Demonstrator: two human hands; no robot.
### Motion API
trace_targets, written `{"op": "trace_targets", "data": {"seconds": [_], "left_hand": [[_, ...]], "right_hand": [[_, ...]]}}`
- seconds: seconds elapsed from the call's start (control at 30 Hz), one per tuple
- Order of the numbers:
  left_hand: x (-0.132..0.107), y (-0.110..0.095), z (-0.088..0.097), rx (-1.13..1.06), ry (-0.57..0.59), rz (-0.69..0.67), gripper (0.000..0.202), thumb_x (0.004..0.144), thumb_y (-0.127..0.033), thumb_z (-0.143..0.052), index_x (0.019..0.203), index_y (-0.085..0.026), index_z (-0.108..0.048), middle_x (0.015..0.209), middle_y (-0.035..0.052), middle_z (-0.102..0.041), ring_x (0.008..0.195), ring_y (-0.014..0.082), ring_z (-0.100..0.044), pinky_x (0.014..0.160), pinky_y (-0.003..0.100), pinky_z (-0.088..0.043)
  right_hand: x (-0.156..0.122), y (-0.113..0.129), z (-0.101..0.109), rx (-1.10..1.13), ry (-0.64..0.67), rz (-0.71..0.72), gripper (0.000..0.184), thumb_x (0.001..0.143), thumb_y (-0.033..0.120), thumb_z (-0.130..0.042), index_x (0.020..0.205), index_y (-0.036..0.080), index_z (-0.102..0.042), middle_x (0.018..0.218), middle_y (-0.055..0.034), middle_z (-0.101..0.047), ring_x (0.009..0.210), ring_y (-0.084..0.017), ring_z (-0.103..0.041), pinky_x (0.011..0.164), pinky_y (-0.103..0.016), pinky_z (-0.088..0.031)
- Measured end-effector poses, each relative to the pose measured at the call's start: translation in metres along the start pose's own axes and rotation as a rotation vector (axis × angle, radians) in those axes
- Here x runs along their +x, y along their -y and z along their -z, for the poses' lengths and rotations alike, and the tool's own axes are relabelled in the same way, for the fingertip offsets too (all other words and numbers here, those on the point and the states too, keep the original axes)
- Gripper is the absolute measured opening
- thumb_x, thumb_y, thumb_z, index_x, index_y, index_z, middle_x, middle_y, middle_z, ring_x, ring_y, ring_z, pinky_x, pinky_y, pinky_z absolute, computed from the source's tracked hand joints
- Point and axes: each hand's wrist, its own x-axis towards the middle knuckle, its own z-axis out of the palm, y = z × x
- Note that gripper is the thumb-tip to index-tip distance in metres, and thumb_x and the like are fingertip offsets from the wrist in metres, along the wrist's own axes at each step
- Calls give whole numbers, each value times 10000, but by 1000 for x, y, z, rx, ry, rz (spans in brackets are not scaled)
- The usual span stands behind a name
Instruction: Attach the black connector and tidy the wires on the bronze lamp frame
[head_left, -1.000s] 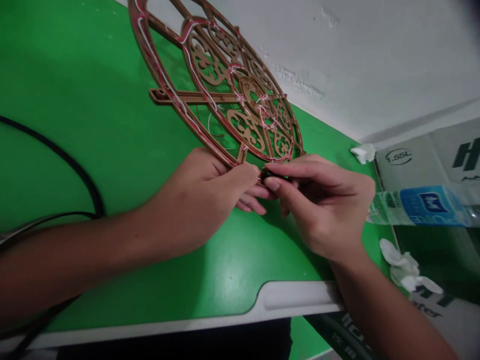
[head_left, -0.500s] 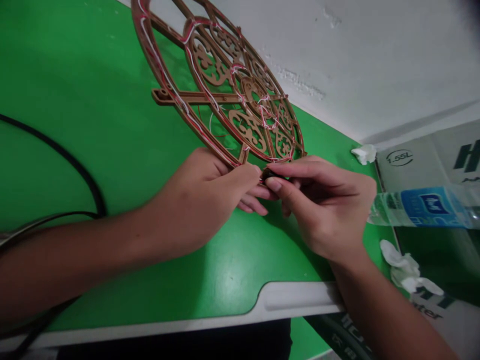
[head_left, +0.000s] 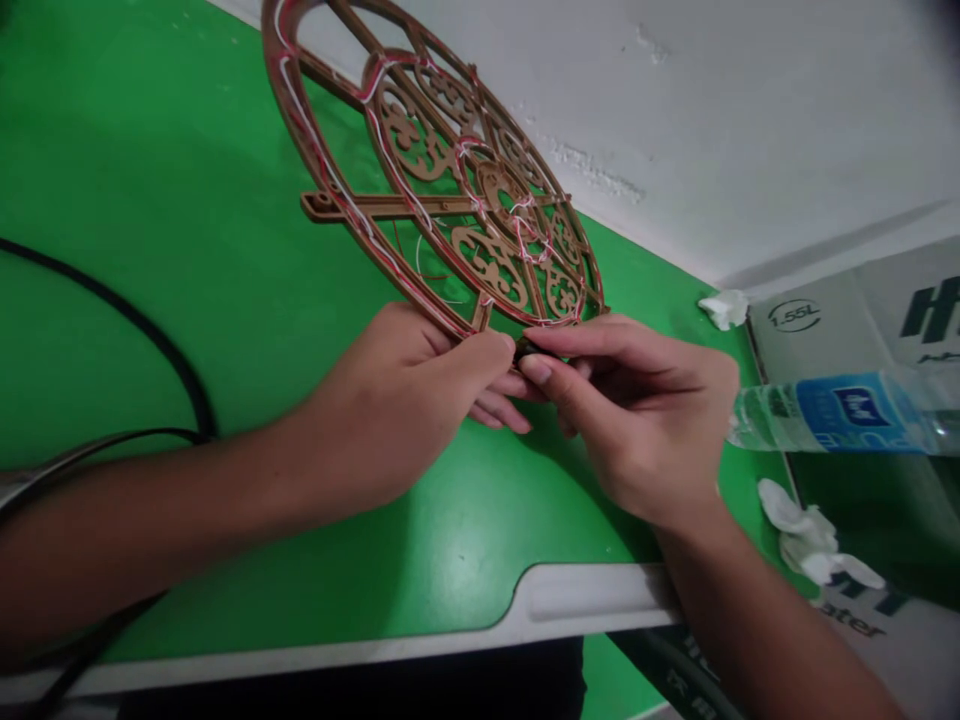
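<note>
A round brown openwork frame [head_left: 442, 190], carved with scrolls and strung with red and white wires, stands tilted on edge above the green table [head_left: 187, 300]. My left hand [head_left: 405, 400] grips the frame's lower rim, fingers closed around it. My right hand [head_left: 637, 410] pinches a small dark part [head_left: 527, 350] at that same lower edge, thumb and forefinger pressed together. The fingertips of both hands nearly touch there. What the dark part is stays unclear.
A black cable [head_left: 150, 340] curves across the table at the left. A clear water bottle with a blue label [head_left: 832, 412] lies at the right beside printed cardboard boxes [head_left: 862, 310]. Crumpled white tissues [head_left: 806, 530] sit by the table's right edge. A white wall rises behind.
Both hands keep their hold at the frame's lower rim. The view has shifted slightly, and the right fingers have crept a little left.
</note>
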Motion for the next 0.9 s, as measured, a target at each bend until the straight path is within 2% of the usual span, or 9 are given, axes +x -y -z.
{"op": "trace_targets", "data": {"seconds": [0.1, 0.2, 0.27, 0.43, 0.6, 0.8, 0.9], "left_hand": [[-1, -2, -1, -34, 25, 5, 243, 872, -219, -559, 707, -164, -728, 741, -28, -786, 621, 66, -717, 616, 102, -604], [-1, -3, -1, -64, 31, 15, 206, 870, -224, -584, 760, -163, -747, 777, -15, -796, 630, 69, -725, 599, 87, -595], [0, -4, 0, -60, 36, 25, 192, 867, -226, -588, 815, -161, -761, 813, -5, -802, 627, 82, -730, 598, 103, -605], [0, -5, 0, -30, 12, 77, 212, 872, -226, -572, 927, -153, -763, 923, 27, -809, 681, 109, -753, 580, 119, -609], [-2, -3, -1, -29, -10, 38, 176, 862, -254, -603, 809, -186, -756, 736, -13, -786, 605, 84, -726, 579, 91, -594], [-2, -1, -1, -14, -4, 7, 184, 858, -236, -598, 803, -243, -773, 728, -50, -781, 613, 67, -723, 580, 84, -593], [-3, -2, -2, 0, 12, -30, 214, 852, -200, -593, 773, -256, -783, 704, -65, -771, 611, 51, -709, 567, 63, -576]], "right_hand": [[0, 1, 3, 15, -7, -18, 188, 839, 89, -710, 970, 210, -769, 760, -3, -702, 497, -71, -497, 421, -229, -404], [-1, 1, 10, -15, 12, -33, 318, 929, 186, -643, 1224, 294, -694, 990, -22, -703, 565, -77, -540, 431, -218, -440], [-1, 1, 16, -11, 21, -51, 358, 962, 229, -607, 1298, 341, -651, 1098, -34, -665, 585, -72, -552, 439, -217, -462], [-4, 2, 23, 121, 42, -129, 323, 913, 165, -673, 1188, 328, -718, 1014, -27, -636, 599, -66, -566, 429, -191, -476], [-6, 4, 25, 183, 42, -186, 382, 889, 138, -693, 1221, 326, -697, 1006, -18, -637, 576, -56, -570, 413, -185, -450], [-5, 6, 30, 150, 106, -140, 264, 930, 189, -652, 1172, 278, -708, 781, 5, -523, 576, -64, -490, 443, -199, -386], [-5, 9, 33, 88, 158, -148, 235, 903, 201, -701, 1129, 261, -709, 721, 21, -531, 587, -65, -485, 492, -207, -398]]}}
